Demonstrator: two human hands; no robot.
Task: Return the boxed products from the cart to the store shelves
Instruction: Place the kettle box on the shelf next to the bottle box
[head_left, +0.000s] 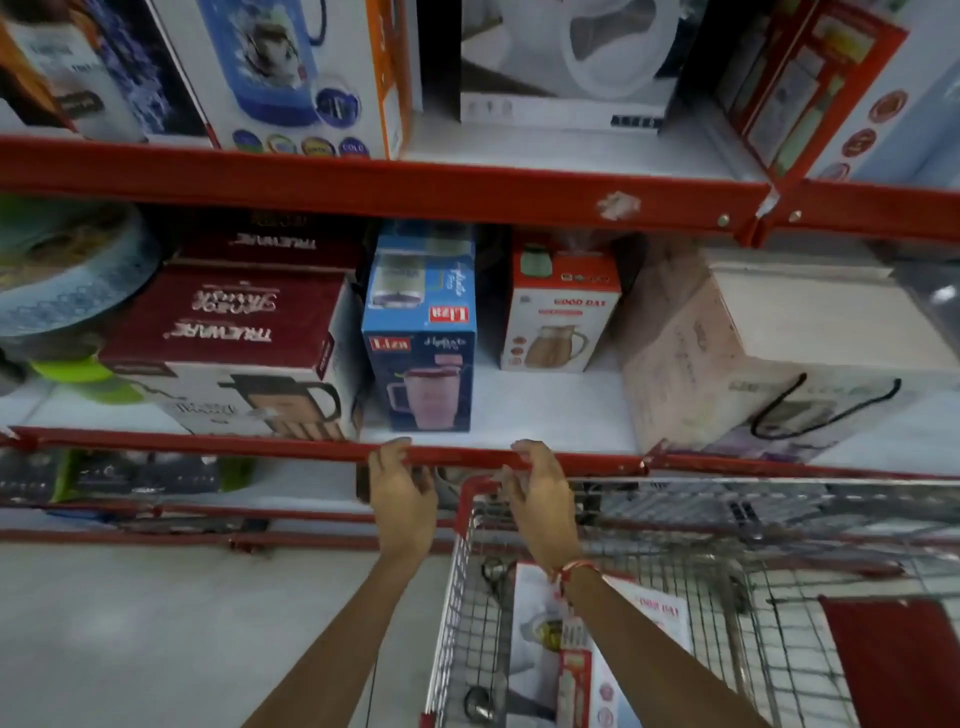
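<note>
A blue Liza jug box (422, 332) stands upright at the front of the middle shelf (540, 415). Just below it, my left hand (402, 491) and my right hand (540, 493) hover at the shelf's red front edge, fingers apart and curled, holding nothing. Both hands are a little apart from the box. A white and red boxed product (540, 623) lies in the wire cart (675, 545) under my right forearm. A dark red box (904, 660) sits in the cart at the right.
On the middle shelf stand a maroon Trueware box (228, 322) at the left, an orange and white jug box (561, 312) further back, and a pale pink carton (769, 374) at the right. The upper shelf (545, 150) holds several boxes. Grey floor lies to the left.
</note>
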